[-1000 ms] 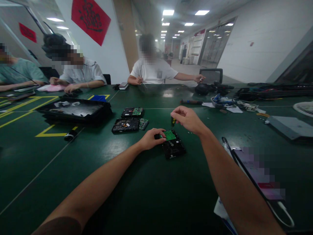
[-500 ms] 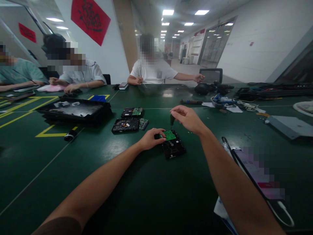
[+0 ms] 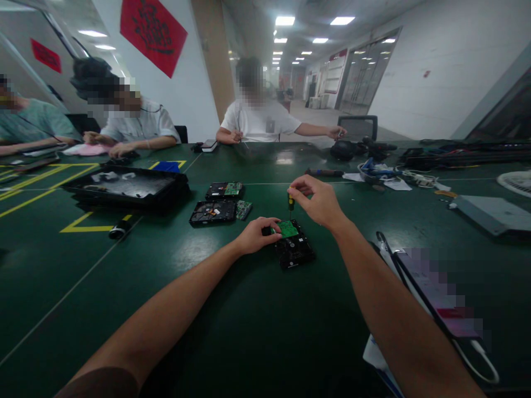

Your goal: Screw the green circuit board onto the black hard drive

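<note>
A black hard drive (image 3: pixel 295 251) lies on the green table, its green circuit board (image 3: pixel 289 229) facing up at the far end. My left hand (image 3: pixel 259 235) grips the drive's left side, with fingers over the edge of the board. Between the fingertips of my right hand (image 3: pixel 313 196) is a screwdriver (image 3: pixel 291 202) with a yellow and black handle. It stands upright, and its thin shaft comes down at the board's far edge; whether the tip sits in a screw is too small to tell.
Left of my hands lie a second hard drive (image 3: pixel 213 212), a third hard drive (image 3: pixel 224 190) and a loose circuit board (image 3: pixel 243 209). Black trays (image 3: pixel 124 188) are stacked farther left. A phone (image 3: pixel 435 293) lies by my right forearm. Several people sit across the table.
My right hand has turned the screwdriver, its handle showing dark, then yellow again. The shaft now shows down at the board. My left hand and the hard drive have stayed put.
</note>
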{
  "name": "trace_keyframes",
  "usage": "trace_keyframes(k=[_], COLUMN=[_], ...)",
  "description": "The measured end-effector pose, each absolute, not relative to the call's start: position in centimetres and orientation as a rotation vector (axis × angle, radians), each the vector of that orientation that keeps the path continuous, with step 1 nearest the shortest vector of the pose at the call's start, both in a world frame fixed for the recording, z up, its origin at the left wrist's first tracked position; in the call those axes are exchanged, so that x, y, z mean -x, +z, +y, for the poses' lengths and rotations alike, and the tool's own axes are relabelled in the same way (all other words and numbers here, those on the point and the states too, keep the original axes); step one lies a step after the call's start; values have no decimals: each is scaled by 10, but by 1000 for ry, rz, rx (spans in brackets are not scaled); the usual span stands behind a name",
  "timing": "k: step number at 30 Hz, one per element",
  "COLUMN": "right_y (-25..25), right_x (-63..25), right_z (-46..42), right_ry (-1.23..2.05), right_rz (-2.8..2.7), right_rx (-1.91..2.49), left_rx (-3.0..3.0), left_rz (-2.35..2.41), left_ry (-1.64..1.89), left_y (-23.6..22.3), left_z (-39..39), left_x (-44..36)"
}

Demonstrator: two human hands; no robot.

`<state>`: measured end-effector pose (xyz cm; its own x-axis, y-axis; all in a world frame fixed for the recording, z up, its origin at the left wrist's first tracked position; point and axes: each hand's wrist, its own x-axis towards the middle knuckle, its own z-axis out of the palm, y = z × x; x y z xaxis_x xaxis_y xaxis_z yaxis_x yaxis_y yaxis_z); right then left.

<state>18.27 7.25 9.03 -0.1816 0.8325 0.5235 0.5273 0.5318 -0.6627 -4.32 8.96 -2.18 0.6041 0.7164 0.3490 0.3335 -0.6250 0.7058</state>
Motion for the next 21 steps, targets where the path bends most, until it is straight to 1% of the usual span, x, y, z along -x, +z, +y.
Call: trace_keyframes(k=[5,10,17,21], right_y=[89,88,88,86], right_x=[-185,-187,-187,-188], right_z=[74,75,76,78], right_ry=[350,429,285,314], right_rz=[-1896,-1847,-1911,-1865], right_rx=[1087,1113,1085,1100], left_rx=[-2241,-2238,-2238,-2231], left_rz=[851,831,835,835], left_ry=[828,844,831,839], left_y=[-23,-22,-23,-23], left_z=[90,89,90,89], left_x=[44,43,43,43])
